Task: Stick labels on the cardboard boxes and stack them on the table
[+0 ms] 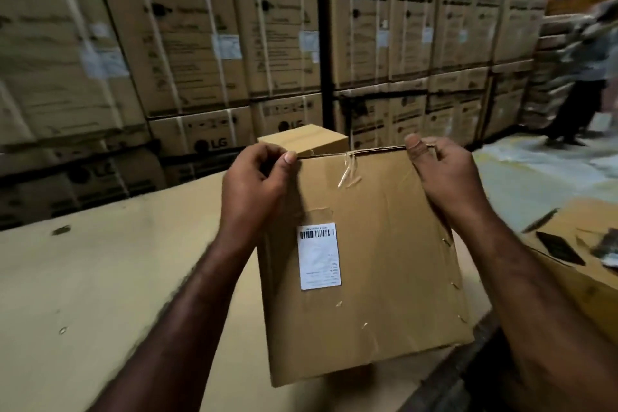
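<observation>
1. The cardboard box, w/ a white barcode label already stuck on its face, hangs tilted toward us over the table near edge. We can't tell if its bottom rests there.
2. Our left hand & right hand each pinch its far top edge, one per corner.
3. We judge labelling done and stacking in hand. Next move: lay it flat, prob. by the smaller box beyond.
</observation>
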Available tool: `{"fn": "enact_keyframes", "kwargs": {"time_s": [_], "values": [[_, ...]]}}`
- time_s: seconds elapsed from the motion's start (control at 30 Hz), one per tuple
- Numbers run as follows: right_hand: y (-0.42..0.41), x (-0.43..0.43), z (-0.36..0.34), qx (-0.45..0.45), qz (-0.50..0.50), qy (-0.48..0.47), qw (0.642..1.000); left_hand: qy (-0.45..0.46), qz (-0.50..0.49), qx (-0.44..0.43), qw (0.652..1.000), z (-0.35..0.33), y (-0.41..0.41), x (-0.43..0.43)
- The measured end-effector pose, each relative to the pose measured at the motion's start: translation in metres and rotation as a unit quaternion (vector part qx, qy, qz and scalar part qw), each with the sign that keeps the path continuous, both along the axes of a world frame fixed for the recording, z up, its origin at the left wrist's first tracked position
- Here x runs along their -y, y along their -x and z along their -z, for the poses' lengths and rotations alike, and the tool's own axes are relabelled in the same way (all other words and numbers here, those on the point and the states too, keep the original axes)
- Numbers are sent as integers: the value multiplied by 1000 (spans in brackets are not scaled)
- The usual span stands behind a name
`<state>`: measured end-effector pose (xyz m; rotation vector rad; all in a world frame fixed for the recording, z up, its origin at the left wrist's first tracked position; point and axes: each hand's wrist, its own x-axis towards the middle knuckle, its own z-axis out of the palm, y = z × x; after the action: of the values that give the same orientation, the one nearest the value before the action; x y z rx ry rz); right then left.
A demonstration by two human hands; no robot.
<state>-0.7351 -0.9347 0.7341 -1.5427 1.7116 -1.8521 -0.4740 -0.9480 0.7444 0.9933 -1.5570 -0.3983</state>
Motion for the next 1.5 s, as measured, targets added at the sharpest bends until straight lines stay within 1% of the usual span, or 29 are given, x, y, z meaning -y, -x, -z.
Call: {"fn": "enact_keyframes", "kwargs": {"time_s": [0.13,0.2,0.23,0.27,0.3,0.33,0.37,0.43,0.47,0.53,0.6,0.7,0.83,0.97,1.1,1.23,1.27,1.3,1.37,1.4,1.43,1.5], "values": [[-23,63,11,-31,-49,-30,998,-44,-81,-25,995,22,-18,35],[-37,83,17,-71,-48,-52,995,-64,-120,-31,990,34,-25,53],[-45,90,21,-111,-23,-37,993,-70,-142,-34,987,39,-29,61],[-57,93,24,-156,1,8,988,-73,-162,-38,983,42,-33,69],[-71,95,27,-192,2,68,979,-76,-182,-43,980,44,-36,76],[-86,95,32,-213,-30,121,969,-80,-196,-46,976,44,-38,82],[-100,93,40,-227,-79,154,959,-84,-207,-46,974,44,-38,87],[-122,91,57,-268,-168,165,934,-88,-221,-44,970,43,-37,94],[-129,91,64,-298,-186,155,923,-92,-226,-45,969,42,-37,97],[-133,97,72,-343,-185,136,911,-97,-235,-57,965,42,-37,99],[-132,104,74,-337,-192,134,912,-100,-246,-68,962,43,-38,101],[-129,112,76,-326,-215,160,906,-107,-264,-83,955,45,-36,101],[-129,117,80,-292,-245,175,908,-109,-286,-81,949,48,-34,99],[-131,121,81,-263,-255,162,916,-113,-286,-77,948,48,-33,95],[-135,125,75,-230,-265,124,928,-110,-289,-63,949,46,-34,94],[-136,122,79,-234,-252,138,929,-90,-273,-70,955,49,-34,91],[-135,121,81,-236,-246,142,929,-63,-271,-57,959,51,-34,89],[-135,120,82,-239,-239,144,930,-26,-275,-23,961,54,-33,86],[-134,118,84,-245,-230,147,930,38,-270,70,960,60,-33,75],[-133,117,85,-249,-225,153,930,45,-245,110,962,63,-33,69],[-132,116,86,-252,-219,160,929,30,-207,147,967,63,-34,60],[-131,116,86,-240,-219,171,930,-57,-137,201,968,54,-40,46]]}}
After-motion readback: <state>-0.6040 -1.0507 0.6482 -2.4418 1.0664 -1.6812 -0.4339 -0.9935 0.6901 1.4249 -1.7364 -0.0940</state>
